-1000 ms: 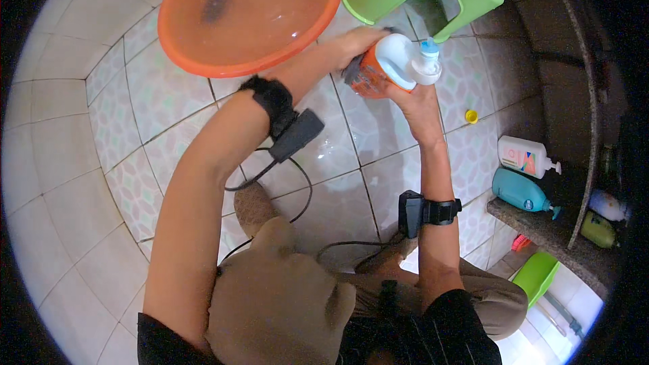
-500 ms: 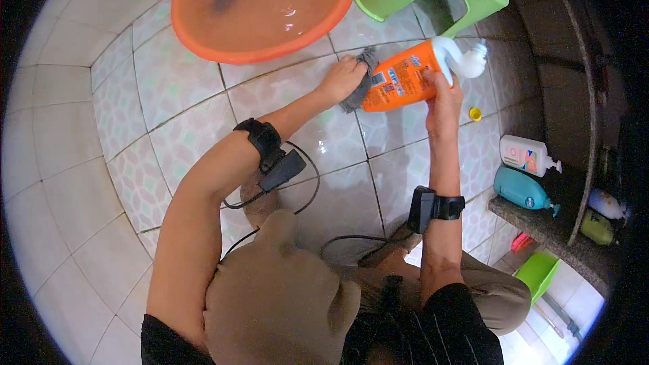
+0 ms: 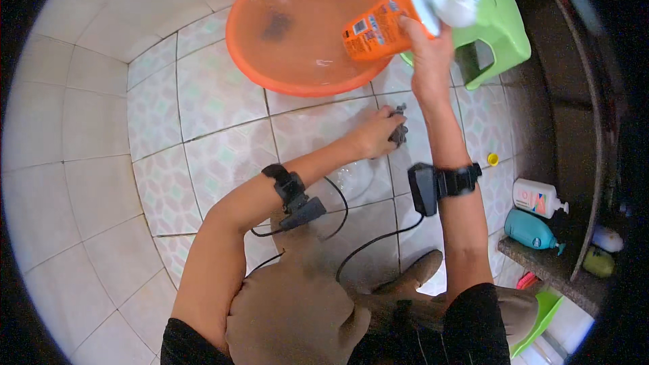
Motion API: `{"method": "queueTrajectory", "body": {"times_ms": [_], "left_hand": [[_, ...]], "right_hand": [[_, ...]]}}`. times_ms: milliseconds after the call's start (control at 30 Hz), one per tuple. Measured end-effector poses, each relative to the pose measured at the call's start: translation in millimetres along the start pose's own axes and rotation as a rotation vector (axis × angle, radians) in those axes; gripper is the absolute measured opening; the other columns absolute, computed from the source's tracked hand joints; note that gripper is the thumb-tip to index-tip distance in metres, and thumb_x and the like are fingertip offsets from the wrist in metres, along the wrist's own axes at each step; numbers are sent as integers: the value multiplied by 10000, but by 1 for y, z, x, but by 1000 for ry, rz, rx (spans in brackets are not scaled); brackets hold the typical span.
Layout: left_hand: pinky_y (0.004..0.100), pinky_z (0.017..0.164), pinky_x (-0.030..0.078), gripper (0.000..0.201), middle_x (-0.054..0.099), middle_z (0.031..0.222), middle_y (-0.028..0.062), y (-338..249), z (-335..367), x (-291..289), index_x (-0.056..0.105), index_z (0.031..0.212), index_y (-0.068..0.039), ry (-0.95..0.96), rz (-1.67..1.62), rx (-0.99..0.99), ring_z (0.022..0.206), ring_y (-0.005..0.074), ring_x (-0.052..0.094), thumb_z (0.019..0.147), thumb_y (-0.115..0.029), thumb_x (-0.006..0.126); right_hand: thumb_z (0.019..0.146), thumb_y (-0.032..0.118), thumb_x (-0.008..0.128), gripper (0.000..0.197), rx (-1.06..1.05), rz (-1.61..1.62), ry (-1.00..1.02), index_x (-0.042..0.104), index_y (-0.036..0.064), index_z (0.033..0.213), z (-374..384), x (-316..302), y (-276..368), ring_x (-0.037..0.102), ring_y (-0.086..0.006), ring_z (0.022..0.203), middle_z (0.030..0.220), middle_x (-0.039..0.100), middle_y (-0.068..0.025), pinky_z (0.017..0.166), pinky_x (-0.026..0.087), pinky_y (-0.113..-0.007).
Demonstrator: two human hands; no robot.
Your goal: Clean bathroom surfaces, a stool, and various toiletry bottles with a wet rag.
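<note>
My right hand (image 3: 433, 54) is closed around an orange cleaner bottle (image 3: 376, 32) with a white curved neck. The bottle is tilted, its base over the right side of an orange basin (image 3: 307, 90) and its nozzle pointing right. Lower down, my left hand (image 3: 377, 135) grips a crumpled grey cloth (image 3: 399, 130) above the tiles, partly hidden by the fingers. Cloudy water fills the basin, and a dark patch (image 3: 276, 25) shows in it at the left. A small yellow cap (image 3: 493, 159) lies on the floor to the right.
A green plastic stool (image 3: 507, 23) stands at the far right, beside the basin. Along the right, a white pump bottle (image 3: 534, 197) and a teal one (image 3: 529, 230) lie by a stone ledge (image 3: 541, 270). Tiled wall (image 3: 74, 182) runs along the left.
My right hand has carried the bottle up and away from the cloth, over the basin's edge. My left hand has moved a little right and nearer, still with the cloth. The view has shifted.
</note>
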State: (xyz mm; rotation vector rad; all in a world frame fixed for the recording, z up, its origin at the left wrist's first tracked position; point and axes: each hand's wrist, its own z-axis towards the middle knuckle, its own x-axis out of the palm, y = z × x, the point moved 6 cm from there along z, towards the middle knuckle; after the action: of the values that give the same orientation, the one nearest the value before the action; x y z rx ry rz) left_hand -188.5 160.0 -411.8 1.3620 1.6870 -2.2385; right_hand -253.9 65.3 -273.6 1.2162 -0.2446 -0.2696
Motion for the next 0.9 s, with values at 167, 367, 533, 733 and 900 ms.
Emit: {"method": "queueTrajectory", "body": {"times_ms": [167,367,533,733,900], "left_hand": [[448,910,373,338,523,1067,178,-2,23,-100,552,1007,-40,-188,-145,-104,1068,379,446,700,-149,643],[477,963,344,790,383,1264,248,80,31,-171,287,1326,-16,-443,291,-310,1161,436,378,691,-265,686],[508,1036,231,1138,236,1363,304,120,45,-147,-25,1394,-5,-230,177,-412,1271,454,244,637,-329,760],[511,1044,212,1257,207,1371,324,135,50,-134,-85,1393,-9,-166,202,-510,1286,453,219,574,-342,808],[454,1057,221,1297,252,1346,319,134,58,-147,22,1363,62,-117,249,-481,1268,446,255,492,-438,843]], "right_hand": [[661,288,734,612,24,-354,134,491,-6,1140,27,33,-72,572,-254,979,1057,593,-158,868,434,-350],[715,308,733,519,382,-68,364,548,35,1115,32,76,-116,597,-227,946,1022,620,-107,796,483,-357],[739,295,729,512,923,180,466,533,79,1160,13,78,-172,593,-231,953,1088,598,-80,760,503,-413],[741,280,729,515,1051,262,491,517,86,1168,6,77,-198,585,-249,980,1098,586,-93,735,516,-467],[739,328,732,553,868,250,381,485,75,1165,10,85,-156,582,-237,975,1094,567,-92,784,509,-391]]}}
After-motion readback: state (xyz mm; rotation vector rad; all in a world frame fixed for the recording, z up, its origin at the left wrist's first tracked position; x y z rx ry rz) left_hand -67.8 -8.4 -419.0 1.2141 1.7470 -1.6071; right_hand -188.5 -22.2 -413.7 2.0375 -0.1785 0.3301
